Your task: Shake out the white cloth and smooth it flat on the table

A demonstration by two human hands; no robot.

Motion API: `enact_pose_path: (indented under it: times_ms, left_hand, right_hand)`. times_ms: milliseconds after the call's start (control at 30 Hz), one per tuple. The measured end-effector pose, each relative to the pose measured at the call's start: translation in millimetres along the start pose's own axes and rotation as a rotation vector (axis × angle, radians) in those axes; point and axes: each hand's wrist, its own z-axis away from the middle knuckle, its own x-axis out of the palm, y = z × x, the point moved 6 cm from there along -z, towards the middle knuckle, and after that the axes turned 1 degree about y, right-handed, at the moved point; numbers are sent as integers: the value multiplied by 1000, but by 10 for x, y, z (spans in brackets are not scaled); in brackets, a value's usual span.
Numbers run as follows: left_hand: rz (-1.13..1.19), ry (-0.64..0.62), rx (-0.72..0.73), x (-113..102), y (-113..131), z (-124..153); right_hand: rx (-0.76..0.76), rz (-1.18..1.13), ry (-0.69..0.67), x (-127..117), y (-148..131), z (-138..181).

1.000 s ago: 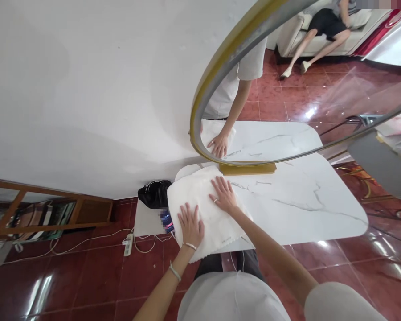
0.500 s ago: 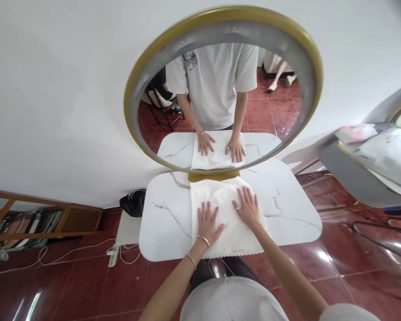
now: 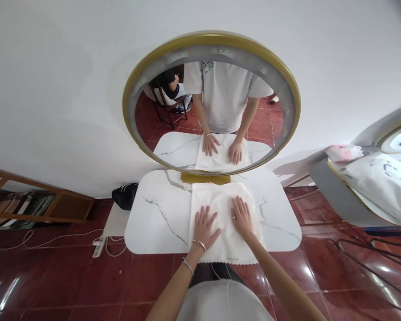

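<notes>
Right hand (image 3: 243, 220) has been narrowed, fingers closer; left hand (image 3: 203, 228) is spread. Cloth (image 3: 224, 214) overhanging the near worktop (image 3: 150, 225) edge is best pressed evenly.

The left hand (image 3: 205, 227) and right hand (image 3: 242, 218) rest on a scalloped-edged white cloth (image 3: 226, 240); behind it stands a gold-framed mirror (image 3: 217, 100).

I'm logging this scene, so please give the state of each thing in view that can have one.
White cloth: spread out, slightly wrinkled, overhanging the near edge of the table.
Left grip: flat on the cloth, fingers spread.
Right grip: flat on the cloth, fingers closer together.
Mirror: standing on the table.
Table: partly covered.
Black bag: open or shut unclear.
</notes>
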Motion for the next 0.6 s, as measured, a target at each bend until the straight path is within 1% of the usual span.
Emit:
enact_pose_path:
  times_ms: [133,233,300,367,433,500,567,600]
  left_hand:
    - [-76,38,-38,-172,-457,220]
    - [-133,68,-94,-274,-754,428]
    - [-148,83,-137,-333,-900,553]
    - [-119,105,-194,-401,-1031,616]
    - [-59,166,-316,-498,-1208,592]
    - [4,233,-538,-600,-1466,500]
    - [46,259,-741,-670,-1713,343]
    - [64,251,-791,-690,-1800,232]
  right_hand:
    - [-115,-30,-28,218,-578,-76]
    - [-183,-42,-41,319,-1003,-130]
    - [-219,-50,-75,366,-1232,-144]
    - [-238,-55,-119,397,-1383,-136]
    - [-232,-57,-140,405,-1449,-116]
    - [-217,-58,-125,389,-1457,-92]
    - [-195,-60,-93,365,-1428,-68]
    - [-177,-59,-72,353,-1402,-58]
